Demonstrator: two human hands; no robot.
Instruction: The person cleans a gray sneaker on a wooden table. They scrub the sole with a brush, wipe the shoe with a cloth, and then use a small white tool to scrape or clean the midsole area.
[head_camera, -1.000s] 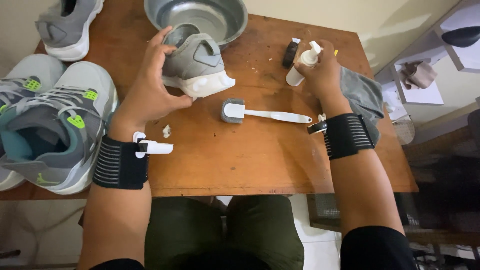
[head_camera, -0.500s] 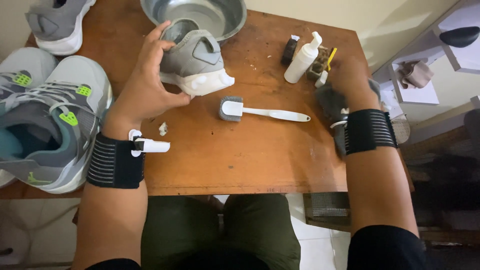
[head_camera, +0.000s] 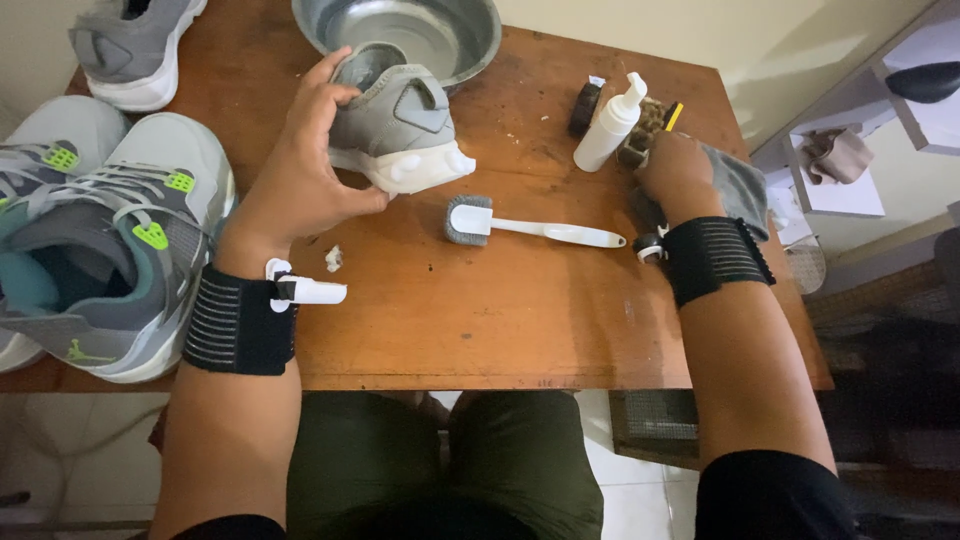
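My left hand (head_camera: 300, 170) grips a grey sneaker with a white sole (head_camera: 400, 130), holding it tilted on the wooden table (head_camera: 480, 310) in front of a metal bowl (head_camera: 420, 30). My right hand (head_camera: 675, 170) rests at the table's right side on a grey cloth (head_camera: 740, 190), its fingers against a brown brush (head_camera: 645, 125). A white pump bottle (head_camera: 612, 125) stands upright just left of that hand. A white-handled brush (head_camera: 530, 225) lies flat between my hands.
A pair of grey and green high-top sneakers (head_camera: 100, 230) sits at the left edge. Another grey shoe (head_camera: 130, 50) lies at the far left corner. A small dark object (head_camera: 583, 105) is behind the bottle. A shelf (head_camera: 850, 150) stands to the right.
My right hand set the white bottle down upright and moved down onto the cloth and brown brush. My left hand kept holding the sneaker.
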